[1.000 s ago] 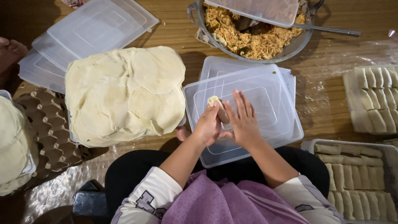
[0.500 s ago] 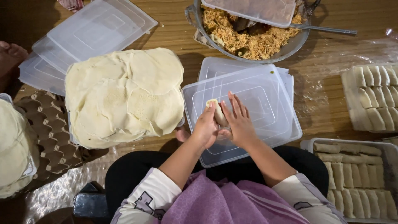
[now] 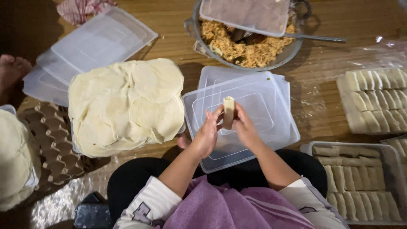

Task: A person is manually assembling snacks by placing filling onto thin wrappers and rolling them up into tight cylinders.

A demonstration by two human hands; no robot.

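Note:
A small pale rolled wrapper (image 3: pixel 229 111) stands upright between both of my hands, lifted just above an upturned clear plastic lid (image 3: pixel 271 123). My left hand (image 3: pixel 208 135) pinches the roll from the left and my right hand (image 3: pixel 245 126) from the right. To the left lies a big stack of thin round wrappers (image 3: pixel 125 104). A metal bowl (image 3: pixel 285 56) of shredded orange-brown filling sits at the top, with a spoon (image 3: pixel 316 38) resting in it and a plastic container (image 3: pixel 246 13) laid on top.
Finished rolls fill a tray (image 3: pixel 360 182) at lower right and lie in rows on plastic sheet (image 3: pixel 375 99) at right. More clear lids (image 3: pixel 91 46) lie top left, an egg carton (image 3: pixel 40 135) and another wrapper pile (image 3: pixel 15 161) at left. A bare foot (image 3: pixel 12 70) shows far left.
My hands rolled the wrapper flat on the lid before; now they have lifted the finished roll and hold it upright between the fingertips.

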